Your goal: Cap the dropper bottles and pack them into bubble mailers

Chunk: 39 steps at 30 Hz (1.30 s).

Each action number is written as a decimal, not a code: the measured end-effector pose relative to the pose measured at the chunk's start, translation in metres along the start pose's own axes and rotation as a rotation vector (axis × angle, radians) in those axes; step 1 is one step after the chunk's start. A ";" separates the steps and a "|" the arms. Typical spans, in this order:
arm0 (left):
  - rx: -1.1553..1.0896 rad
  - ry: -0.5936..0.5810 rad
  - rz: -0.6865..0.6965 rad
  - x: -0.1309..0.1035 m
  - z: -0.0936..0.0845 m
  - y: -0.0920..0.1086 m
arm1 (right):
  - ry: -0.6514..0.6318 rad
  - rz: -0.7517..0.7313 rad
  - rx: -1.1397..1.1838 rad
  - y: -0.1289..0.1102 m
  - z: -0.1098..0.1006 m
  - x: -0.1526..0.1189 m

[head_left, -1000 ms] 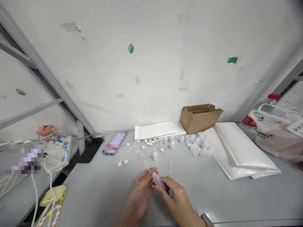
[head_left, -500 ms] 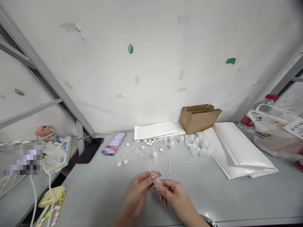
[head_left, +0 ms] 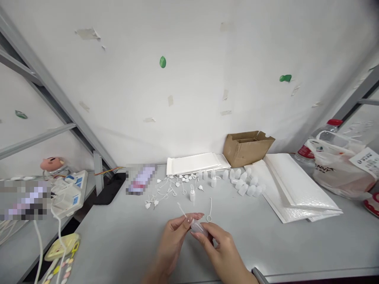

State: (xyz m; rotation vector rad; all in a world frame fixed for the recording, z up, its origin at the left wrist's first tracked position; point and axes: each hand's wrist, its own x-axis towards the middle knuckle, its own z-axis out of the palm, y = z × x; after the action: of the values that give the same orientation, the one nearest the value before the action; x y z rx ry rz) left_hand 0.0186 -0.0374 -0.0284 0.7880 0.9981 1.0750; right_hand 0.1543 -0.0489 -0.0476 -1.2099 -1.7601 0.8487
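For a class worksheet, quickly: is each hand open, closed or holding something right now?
Left hand: closed, fingers at the top end of the small translucent bottle.
Right hand: closed, holding the same bottle's body.

The left hand (head_left: 174,238) is bare; the right hand (head_left: 218,246) wears a grey band (head_left: 259,275) behind it, near the bench's (head_left: 299,248) front edge.

half a second ago to now — white strap (head_left: 181,210): near-upright to leaning left; small bottle (head_left: 198,227): tipped further over
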 end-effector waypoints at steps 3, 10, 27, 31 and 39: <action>0.021 0.008 0.004 0.000 0.001 0.000 | -0.090 0.182 0.249 -0.004 -0.003 0.003; 0.057 -0.100 -0.004 -0.003 -0.001 0.008 | -0.485 0.555 1.112 -0.003 -0.012 0.012; -0.182 0.102 0.076 0.000 0.013 -0.004 | -0.116 0.300 0.547 -0.011 -0.006 0.008; -0.170 0.097 0.048 -0.001 0.014 -0.008 | -0.247 0.464 0.918 -0.012 -0.009 0.011; -0.037 0.075 0.067 -0.003 0.008 -0.001 | -0.372 0.581 1.217 -0.001 -0.002 0.015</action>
State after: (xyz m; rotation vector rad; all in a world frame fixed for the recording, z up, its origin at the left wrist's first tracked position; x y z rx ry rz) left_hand 0.0254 -0.0404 -0.0256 0.7606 1.0180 1.1843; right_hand 0.1528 -0.0349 -0.0425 -0.6851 -0.7369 2.1553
